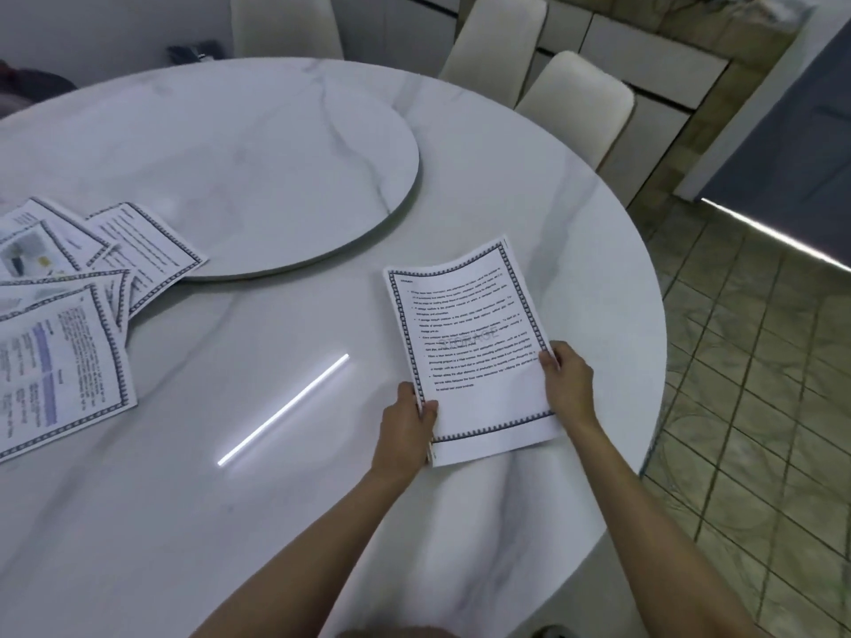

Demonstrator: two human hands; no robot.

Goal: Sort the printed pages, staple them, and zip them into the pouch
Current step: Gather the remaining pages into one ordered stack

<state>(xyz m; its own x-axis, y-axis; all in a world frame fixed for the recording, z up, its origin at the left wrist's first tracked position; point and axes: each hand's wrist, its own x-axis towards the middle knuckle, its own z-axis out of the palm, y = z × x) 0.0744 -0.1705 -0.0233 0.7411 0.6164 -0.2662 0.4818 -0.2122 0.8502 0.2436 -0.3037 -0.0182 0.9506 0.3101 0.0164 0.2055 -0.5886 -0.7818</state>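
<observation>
A stack of printed pages [474, 333] sits at about four o'clock in the view, near the counter's [276, 522] right-hand edge. The left hand [407, 425] grips its left margin low down, thumb on top and fingers curled under the edge. The right hand [568, 384] pinches the right margin a little higher, its fingers [549, 361] clamped on the paper. The far end of the stack curls upward; whether the near end rests on the counter or is lifted off it cannot be told.

At nine o'clock, well apart from the stack, several loose pages [69, 324] lie fanned and overlapping, one reaching onto the rim of the round turntable [239, 158] at eleven o'clock. Pale chairs [575, 103] stand beyond the counter at one o'clock.

The sorting looks only partly done: some sheets are gathered and squared in the hands, while the scattered ones at nine o'clock have yet to join them. No stapler or pouch is in view, so stapling and zipping both appear to be ahead.
</observation>
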